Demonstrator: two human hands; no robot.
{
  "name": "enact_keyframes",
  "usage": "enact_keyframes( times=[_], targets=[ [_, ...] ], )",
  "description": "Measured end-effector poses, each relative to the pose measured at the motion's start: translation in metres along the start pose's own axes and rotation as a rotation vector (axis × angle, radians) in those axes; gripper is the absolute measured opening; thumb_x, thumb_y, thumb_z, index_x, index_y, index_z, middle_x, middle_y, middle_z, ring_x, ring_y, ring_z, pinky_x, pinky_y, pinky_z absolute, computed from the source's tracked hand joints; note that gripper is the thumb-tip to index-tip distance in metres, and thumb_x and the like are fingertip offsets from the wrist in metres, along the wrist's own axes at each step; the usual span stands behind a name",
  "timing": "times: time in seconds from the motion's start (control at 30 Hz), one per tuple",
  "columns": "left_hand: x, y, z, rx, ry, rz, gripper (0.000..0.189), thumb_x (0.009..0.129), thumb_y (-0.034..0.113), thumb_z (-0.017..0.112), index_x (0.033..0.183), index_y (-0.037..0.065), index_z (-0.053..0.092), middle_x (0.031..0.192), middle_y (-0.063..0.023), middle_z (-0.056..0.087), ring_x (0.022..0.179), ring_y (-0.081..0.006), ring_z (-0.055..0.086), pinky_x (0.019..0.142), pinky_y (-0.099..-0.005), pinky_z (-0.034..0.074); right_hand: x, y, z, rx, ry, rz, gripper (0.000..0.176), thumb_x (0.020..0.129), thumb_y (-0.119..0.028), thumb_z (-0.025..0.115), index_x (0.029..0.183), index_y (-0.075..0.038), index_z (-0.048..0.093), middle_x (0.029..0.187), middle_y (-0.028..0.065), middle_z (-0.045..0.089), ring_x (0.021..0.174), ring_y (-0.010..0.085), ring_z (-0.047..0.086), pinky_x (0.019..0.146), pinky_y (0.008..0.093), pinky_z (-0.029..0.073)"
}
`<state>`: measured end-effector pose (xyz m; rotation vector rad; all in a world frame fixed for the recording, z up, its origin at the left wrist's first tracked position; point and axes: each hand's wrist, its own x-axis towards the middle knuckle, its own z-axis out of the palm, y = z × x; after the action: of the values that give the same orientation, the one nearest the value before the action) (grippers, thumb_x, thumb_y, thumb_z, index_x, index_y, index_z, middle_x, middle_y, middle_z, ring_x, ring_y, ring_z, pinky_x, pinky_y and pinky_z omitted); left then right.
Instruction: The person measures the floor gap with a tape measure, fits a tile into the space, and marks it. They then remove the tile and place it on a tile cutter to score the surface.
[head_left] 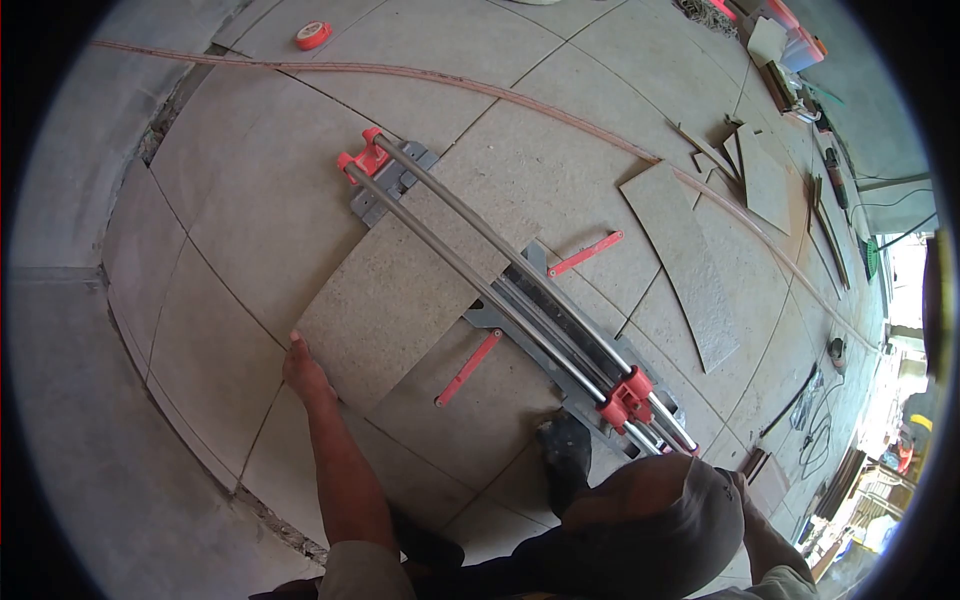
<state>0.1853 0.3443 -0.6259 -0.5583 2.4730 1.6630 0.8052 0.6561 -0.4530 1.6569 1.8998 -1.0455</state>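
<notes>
A large beige floor tile (390, 290) lies under the twin steel rails of a manual tile cutter (520, 320). My left hand (305, 372) grips the tile's near-left corner, with the arm stretched forward. The red sliding carriage (628, 398) sits at the near end of the rails, while a red end bracket (365, 155) holds their far end. Two red support arms (468, 368) spread out on either side of the cutter. My right forearm (768, 535) shows at the bottom right; a rounded shape in grey cloth (700, 515) hides that hand and its fingers.
A pinkish hose (480, 90) runs across the tiled floor beyond the cutter. An orange tape roll (313, 35) lies at the back. Right of the cutter are a cut tile piece (685, 265), more offcuts (765, 180), and tools with cables. A dark shoe (565, 450) stands beside the cutter.
</notes>
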Motion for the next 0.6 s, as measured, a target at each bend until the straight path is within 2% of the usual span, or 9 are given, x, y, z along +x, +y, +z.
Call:
enact_keyframes(
  times=[0.07,0.13,0.2,0.3,0.53,0.6],
  targets=[
    [0.000,0.000,0.001,-0.017,-0.005,-0.005,0.061,0.090,0.049,0.053,0.107,-0.010,0.057,0.108,-0.0194,0.059,0.096,-0.0275,0.055,0.089,-0.0386,0.042,0.006,-0.042,-0.001,-0.033,-0.060,-0.235,0.031,0.076,-0.031,0.072,0.082,-0.002,0.064,0.064,0.0146,0.060,0.058,0.0200,0.058,0.056,0.0361,0.046],
    [-0.003,0.004,-0.001,-0.012,-0.037,-0.020,0.062,0.090,0.050,0.053,0.107,-0.009,0.057,0.108,-0.0194,0.059,0.096,-0.0275,0.055,0.088,-0.0394,0.042,0.009,-0.104,0.000,0.050,-0.086,-0.341,0.027,0.078,-0.026,0.071,0.083,-0.001,0.063,0.065,0.0127,0.060,0.059,0.0178,0.057,0.057,0.0344,0.046],
    [0.000,0.000,0.001,0.007,-0.006,-0.025,0.063,0.090,0.051,0.053,0.106,-0.009,0.058,0.106,-0.0189,0.059,0.095,-0.0274,0.055,0.088,-0.0394,0.043,0.016,-0.163,0.000,0.002,-0.113,-0.274,0.030,0.078,-0.027,0.072,0.087,0.000,0.062,0.066,0.0110,0.060,0.061,0.0163,0.057,0.058,0.0330,0.046],
    [0.001,-0.002,0.001,0.016,0.014,-0.033,0.064,0.089,0.053,0.054,0.105,-0.009,0.058,0.103,-0.0179,0.060,0.093,-0.0266,0.055,0.086,-0.0392,0.043,0.027,-0.224,-0.003,-0.047,-0.176,-0.324,0.032,0.081,-0.028,0.070,0.091,0.001,0.061,0.066,0.0117,0.060,0.061,0.0160,0.058,0.059,0.0326,0.046],
    [-0.001,-0.002,0.002,0.010,0.029,0.018,0.065,0.087,0.056,0.055,0.099,-0.008,0.059,0.096,-0.0151,0.060,0.087,-0.0240,0.054,0.081,-0.0380,0.043,0.028,-0.291,0.008,0.040,-0.197,-0.312,0.031,0.088,-0.030,0.061,0.096,0.000,0.058,0.066,0.0134,0.059,0.061,0.0175,0.059,0.058,0.0337,0.046],
    [0.003,-0.008,0.000,0.030,0.031,0.025,0.066,0.087,0.057,0.055,0.098,-0.008,0.059,0.094,-0.0149,0.060,0.085,-0.0235,0.054,0.080,-0.0378,0.043,0.029,-0.306,0.012,-0.030,-0.153,-0.380,0.030,0.090,-0.029,0.058,0.096,0.001,0.057,0.066,0.0151,0.059,0.060,0.0187,0.060,0.057,0.0346,0.046]
  ],
)
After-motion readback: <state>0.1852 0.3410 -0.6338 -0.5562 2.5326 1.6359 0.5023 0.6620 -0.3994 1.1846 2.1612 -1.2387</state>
